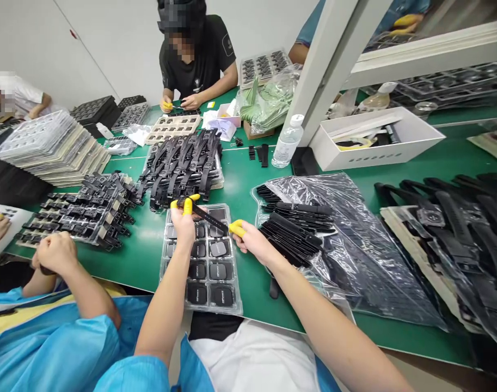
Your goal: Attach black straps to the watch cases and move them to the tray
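Note:
A black watch strap [209,218] stretches between my two hands above the clear plastic tray [238,296]. My left hand [183,220], with yellow finger cots, is closed around its upper left end; whether a watch case is attached there is hidden by the fingers. The strap's lower right end is pinched in my right hand [250,239], which also wears yellow cots. Square black watch cases [218,270] lie in the tray's compartments. Just right of my right hand, loose black straps [289,237] spill from the mouth of a large clear bag [362,245].
Behind the tray stands a stack of trays heaped with strapped watches [183,163]; another heap [89,209] is at left. A water bottle [288,142] and white box [374,144] stand beyond the bag. More watches [456,223] lie far right. Co-workers sit opposite and left.

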{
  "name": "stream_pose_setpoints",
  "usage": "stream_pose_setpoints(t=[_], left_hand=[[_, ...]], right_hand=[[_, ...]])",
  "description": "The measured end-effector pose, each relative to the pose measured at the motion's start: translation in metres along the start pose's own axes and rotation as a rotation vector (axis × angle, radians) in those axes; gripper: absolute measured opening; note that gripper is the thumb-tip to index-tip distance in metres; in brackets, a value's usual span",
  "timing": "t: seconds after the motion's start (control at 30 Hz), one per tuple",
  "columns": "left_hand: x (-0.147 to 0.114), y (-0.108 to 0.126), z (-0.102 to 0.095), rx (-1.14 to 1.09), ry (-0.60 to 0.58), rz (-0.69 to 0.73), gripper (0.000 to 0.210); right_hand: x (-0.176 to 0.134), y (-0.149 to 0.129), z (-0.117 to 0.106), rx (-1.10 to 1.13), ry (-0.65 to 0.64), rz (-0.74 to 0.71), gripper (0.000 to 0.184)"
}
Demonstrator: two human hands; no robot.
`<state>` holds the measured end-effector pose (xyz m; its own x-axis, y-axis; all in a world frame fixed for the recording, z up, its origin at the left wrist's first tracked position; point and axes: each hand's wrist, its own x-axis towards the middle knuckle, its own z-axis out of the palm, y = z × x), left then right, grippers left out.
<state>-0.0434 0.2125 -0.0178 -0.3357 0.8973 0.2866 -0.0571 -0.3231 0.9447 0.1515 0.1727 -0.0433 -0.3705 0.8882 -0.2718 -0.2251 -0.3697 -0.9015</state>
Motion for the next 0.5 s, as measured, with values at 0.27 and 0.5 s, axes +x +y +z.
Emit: stream_pose_setpoints(t=[0.27,0.5], left_hand=[[-0.026,-0.015,0.013,0.414,-0.669,0.208,0.037],[-0.023,-0.014,0.007,0.486,-0.833,0.344,0.054]], right_hand=[[-0.007,-0.007,0.005,0.112,-0.043,-0.118,0.035],[-0.005,-0.007,0.004,0.177,-0.123,-0.034,0.036]])
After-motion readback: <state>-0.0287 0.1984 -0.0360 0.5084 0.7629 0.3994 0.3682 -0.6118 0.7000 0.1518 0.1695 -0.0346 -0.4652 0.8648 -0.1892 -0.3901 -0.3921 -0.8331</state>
